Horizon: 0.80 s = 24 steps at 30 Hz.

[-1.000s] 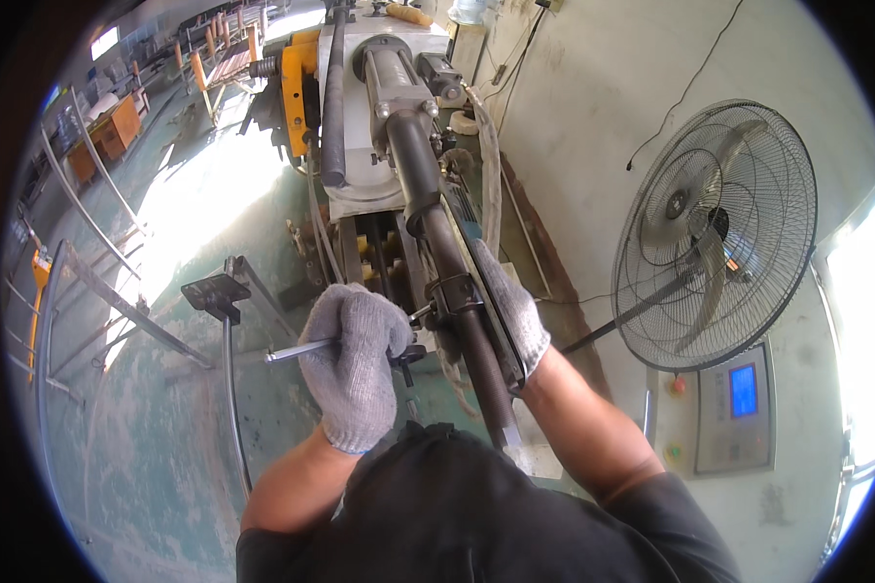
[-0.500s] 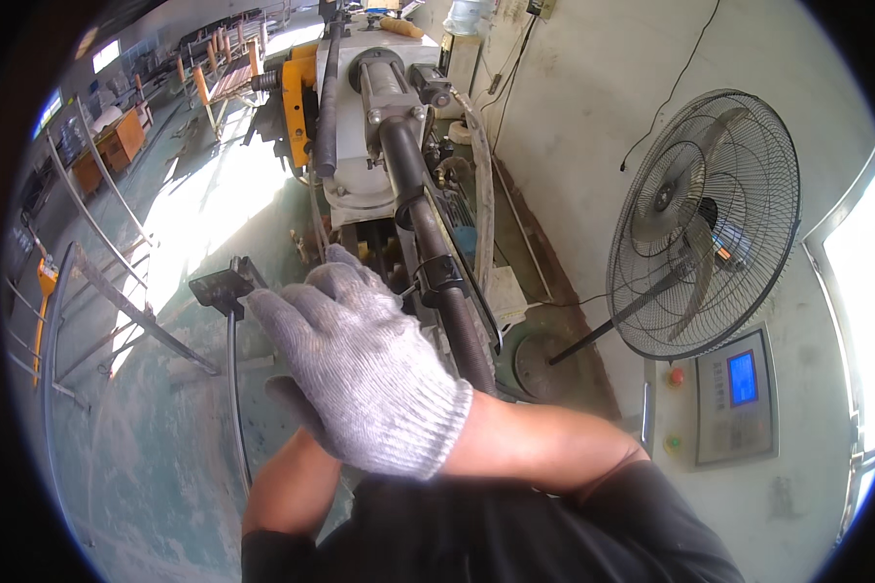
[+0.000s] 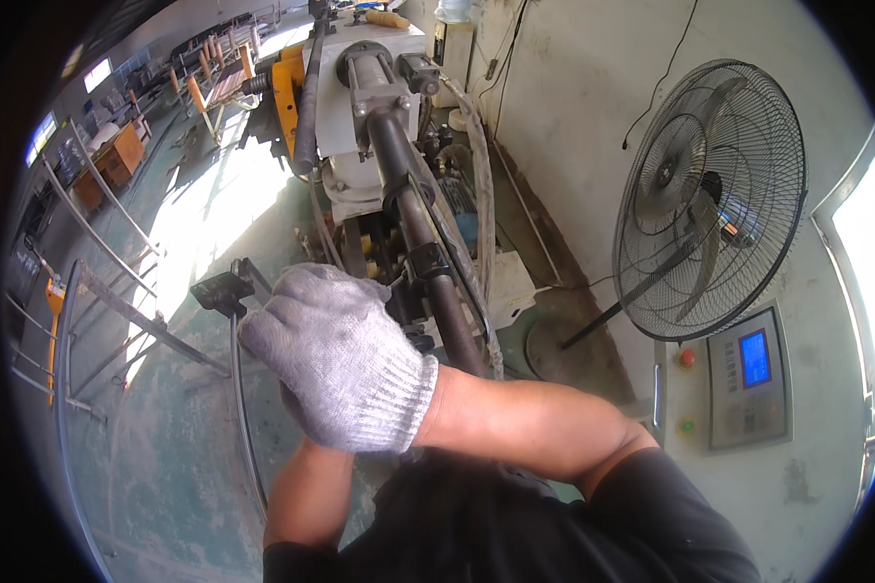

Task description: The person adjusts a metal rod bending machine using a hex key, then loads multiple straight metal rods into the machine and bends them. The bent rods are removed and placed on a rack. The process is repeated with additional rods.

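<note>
My right hand (image 3: pixel 335 355), in a pale grey knit glove, is closed with its fingers curled away from view. Whatever it grips, if anything, is hidden beneath it. Coming up from below, my left forearm (image 3: pixel 309 496) disappears behind the right glove, so my left hand's fingers cannot be seen. Just left of the glove stands a thin metal rod (image 3: pixel 246 418) topped by a black bracket (image 3: pixel 222 291). Beyond and to the right of the hands, a long dark machine shaft (image 3: pixel 413 219) slants away toward the machine's cylinder.
A grey machine body (image 3: pixel 348 175) with an orange part (image 3: pixel 287 97) stands ahead. On the right are a large black floor fan (image 3: pixel 710 199) and a control panel (image 3: pixel 749 379) with a lit blue screen. A bent metal tube frame (image 3: pixel 151 325) occupies the left.
My right hand has gone from fingers stretched out to curled, and sits slightly lower and to the left. The whole view has shifted slightly.
</note>
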Each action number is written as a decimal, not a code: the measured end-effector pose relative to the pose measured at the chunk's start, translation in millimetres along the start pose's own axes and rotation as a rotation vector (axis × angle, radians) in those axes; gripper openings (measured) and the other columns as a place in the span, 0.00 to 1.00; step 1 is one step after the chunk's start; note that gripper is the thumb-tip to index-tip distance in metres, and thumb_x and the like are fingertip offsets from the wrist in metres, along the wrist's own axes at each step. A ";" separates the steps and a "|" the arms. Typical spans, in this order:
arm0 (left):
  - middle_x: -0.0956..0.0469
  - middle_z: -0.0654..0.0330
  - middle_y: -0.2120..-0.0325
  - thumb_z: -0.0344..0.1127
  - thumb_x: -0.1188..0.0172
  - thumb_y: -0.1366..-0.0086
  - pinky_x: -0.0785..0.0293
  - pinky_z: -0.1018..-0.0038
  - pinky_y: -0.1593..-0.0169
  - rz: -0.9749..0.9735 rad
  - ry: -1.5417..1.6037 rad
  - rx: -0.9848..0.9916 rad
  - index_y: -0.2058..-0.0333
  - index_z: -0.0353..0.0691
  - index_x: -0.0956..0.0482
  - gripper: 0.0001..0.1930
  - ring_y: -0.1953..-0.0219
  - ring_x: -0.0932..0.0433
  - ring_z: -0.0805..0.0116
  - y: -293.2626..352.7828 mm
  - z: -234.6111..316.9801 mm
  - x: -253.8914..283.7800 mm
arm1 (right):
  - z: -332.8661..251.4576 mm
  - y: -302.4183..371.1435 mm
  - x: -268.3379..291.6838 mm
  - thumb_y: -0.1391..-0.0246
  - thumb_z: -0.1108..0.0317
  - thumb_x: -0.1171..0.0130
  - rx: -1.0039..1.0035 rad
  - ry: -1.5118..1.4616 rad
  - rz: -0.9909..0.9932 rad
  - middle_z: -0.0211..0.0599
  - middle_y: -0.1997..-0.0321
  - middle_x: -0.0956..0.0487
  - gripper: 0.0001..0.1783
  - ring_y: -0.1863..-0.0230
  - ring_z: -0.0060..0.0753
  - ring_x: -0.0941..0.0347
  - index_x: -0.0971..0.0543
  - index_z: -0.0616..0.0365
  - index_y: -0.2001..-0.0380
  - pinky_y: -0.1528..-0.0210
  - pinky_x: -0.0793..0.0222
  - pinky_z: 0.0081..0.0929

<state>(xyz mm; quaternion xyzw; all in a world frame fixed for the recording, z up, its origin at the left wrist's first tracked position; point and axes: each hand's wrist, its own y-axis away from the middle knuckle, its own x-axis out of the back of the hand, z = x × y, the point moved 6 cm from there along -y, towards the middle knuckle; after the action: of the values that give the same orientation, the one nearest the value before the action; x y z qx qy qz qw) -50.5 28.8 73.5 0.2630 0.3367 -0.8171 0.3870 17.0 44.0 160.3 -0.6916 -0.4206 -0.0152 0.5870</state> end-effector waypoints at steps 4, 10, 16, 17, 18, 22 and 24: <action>0.23 0.62 0.69 0.45 0.46 0.10 0.21 0.65 0.55 0.006 0.007 -0.010 0.59 0.41 0.22 0.17 0.66 0.23 0.68 2.2 -0.8 0.2 | -0.5 -0.2 -0.6 0.64 0.73 0.35 -0.003 -0.002 -0.021 0.49 0.63 0.19 0.20 0.54 0.59 0.22 0.19 0.60 0.61 0.47 0.22 0.54; 0.23 0.62 0.70 0.46 0.45 0.11 0.21 0.65 0.55 0.021 0.013 -0.039 0.59 0.41 0.21 0.17 0.66 0.23 0.68 10.6 3.9 -6.9 | 1.5 3.3 0.6 0.61 0.75 0.35 -0.038 0.008 -0.078 0.46 0.63 0.18 0.19 0.54 0.59 0.21 0.18 0.57 0.60 0.47 0.23 0.54; 0.23 0.62 0.71 0.46 0.44 0.11 0.20 0.65 0.55 0.051 0.029 -0.088 0.60 0.41 0.21 0.17 0.67 0.22 0.68 25.4 5.6 -20.3 | -7.4 13.8 11.0 0.59 0.77 0.36 0.017 -0.019 -0.101 0.46 0.61 0.17 0.17 0.52 0.59 0.20 0.18 0.57 0.61 0.46 0.22 0.55; 0.23 0.62 0.71 0.46 0.44 0.11 0.20 0.65 0.55 0.062 0.030 -0.097 0.60 0.41 0.21 0.17 0.67 0.22 0.68 29.9 4.2 -21.8 | -10.0 21.4 15.2 0.59 0.77 0.36 0.028 -0.040 -0.114 0.46 0.60 0.17 0.17 0.51 0.59 0.20 0.18 0.57 0.60 0.45 0.21 0.55; 0.23 0.62 0.71 0.46 0.44 0.11 0.20 0.65 0.55 0.075 0.036 -0.105 0.60 0.41 0.21 0.17 0.67 0.22 0.68 32.2 2.6 -22.6 | -12.6 30.1 19.1 0.58 0.77 0.36 0.024 -0.065 -0.134 0.47 0.59 0.17 0.17 0.50 0.59 0.20 0.18 0.57 0.60 0.43 0.21 0.55; 0.23 0.62 0.71 0.47 0.44 0.11 0.20 0.66 0.56 0.115 0.065 -0.152 0.60 0.42 0.21 0.18 0.67 0.22 0.68 38.0 -4.8 -25.7 | -19.5 56.8 31.0 0.55 0.74 0.33 0.048 -0.151 -0.146 0.51 0.53 0.19 0.20 0.41 0.63 0.21 0.17 0.60 0.55 0.27 0.26 0.57; 0.23 0.62 0.71 0.47 0.43 0.11 0.20 0.66 0.56 0.126 0.087 -0.168 0.60 0.42 0.21 0.18 0.67 0.22 0.68 35.9 -7.6 -28.1 | -19.3 52.5 26.4 0.55 0.74 0.32 0.040 -0.149 -0.164 0.51 0.52 0.18 0.22 0.39 0.62 0.21 0.16 0.60 0.53 0.26 0.27 0.58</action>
<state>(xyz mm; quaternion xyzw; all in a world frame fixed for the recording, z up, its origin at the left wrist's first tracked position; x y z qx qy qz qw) -4.3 30.4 75.6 0.2854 0.4036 -0.7479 0.4432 74.7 45.2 137.9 -0.6424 -0.5184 -0.0031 0.5645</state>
